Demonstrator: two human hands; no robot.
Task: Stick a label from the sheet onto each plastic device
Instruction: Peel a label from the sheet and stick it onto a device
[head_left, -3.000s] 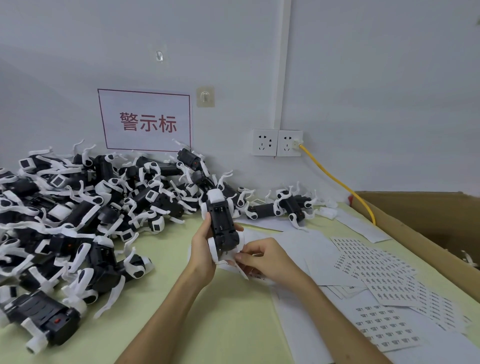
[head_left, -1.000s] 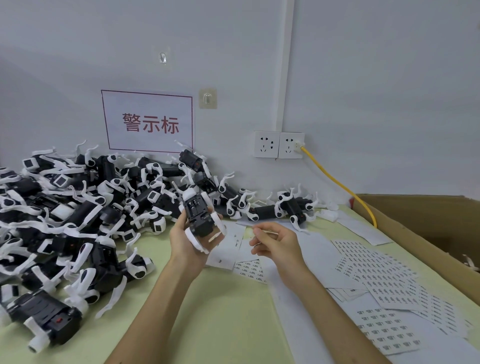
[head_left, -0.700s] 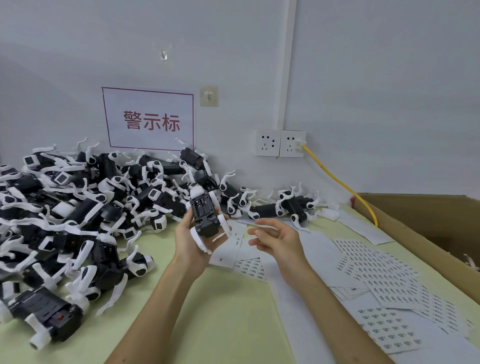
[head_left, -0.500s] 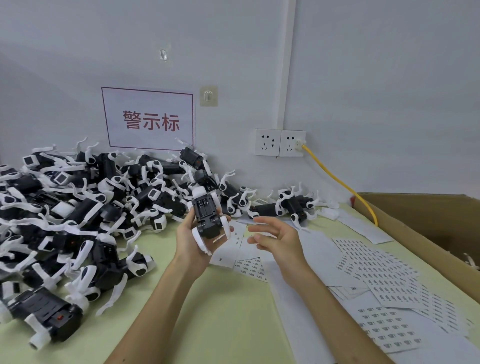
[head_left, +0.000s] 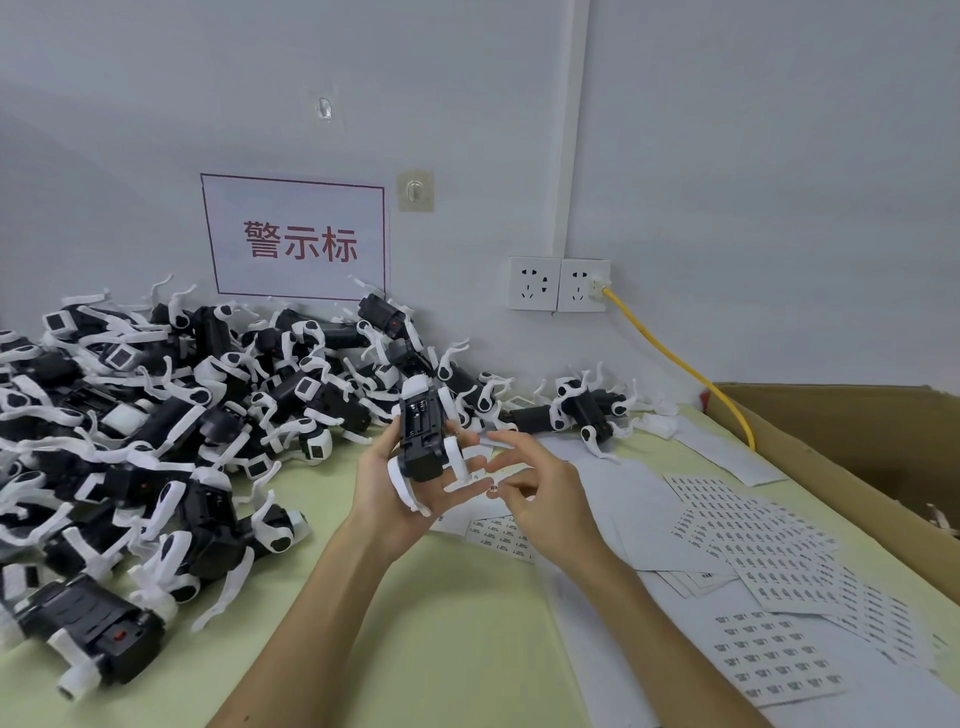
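Green table (head_left: 441, 649), device (head_left: 423, 436) in left hand (head_left: 395, 493); cardboard box (head_left: 831, 431), white piece (head_left: 937, 514) inside.

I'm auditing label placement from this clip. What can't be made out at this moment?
Head view:
Any label held by the right hand: too small to tell.
Far side of the device: hidden by the left hand gripping it.
Print on the label sheets: too small to read.
Contents of the cardboard box: cut off by the right edge.

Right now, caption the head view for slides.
Left hand holds a plastic device; right hand beside it, over label sheets.
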